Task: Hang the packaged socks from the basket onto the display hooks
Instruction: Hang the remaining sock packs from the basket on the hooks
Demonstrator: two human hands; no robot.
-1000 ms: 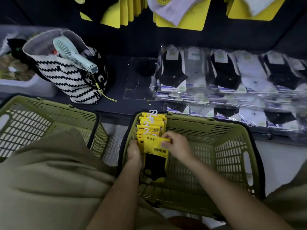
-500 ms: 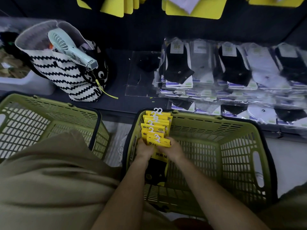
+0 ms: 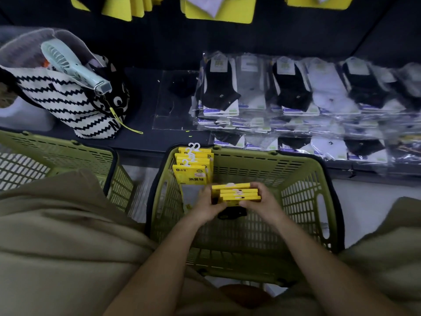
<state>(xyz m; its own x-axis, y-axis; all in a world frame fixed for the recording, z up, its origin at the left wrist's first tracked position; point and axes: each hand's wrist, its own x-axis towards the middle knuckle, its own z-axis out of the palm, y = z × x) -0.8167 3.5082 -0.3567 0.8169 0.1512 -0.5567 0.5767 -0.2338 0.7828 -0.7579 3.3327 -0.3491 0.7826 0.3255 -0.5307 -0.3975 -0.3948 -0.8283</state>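
Observation:
A green plastic basket [image 3: 296,179] stands in front of me. Against its far left wall lean several yellow sock packs [image 3: 193,169] with white hooks on top. Over the middle of the basket I hold a small bundle of yellow sock packs [image 3: 237,194] seen from its top edges, with dark socks hanging below. My left hand [image 3: 206,205] grips the bundle's left side and my right hand [image 3: 259,201] grips its right side. Yellow packs [image 3: 218,8] hang on the display at the top edge; the hooks themselves are out of view.
A second green basket [image 3: 57,156] sits at the left. On the dark shelf behind stand a zigzag-striped bag [image 3: 68,103] holding a pale blue hand fan [image 3: 73,67], and rows of clear-wrapped black and white socks [image 3: 296,99]. My beige-clad knees flank the basket.
Both hands have drawn a bundle of packs away from the stack at the basket's left wall and brought it to the right, over the basket's middle. The camera has tilted slightly.

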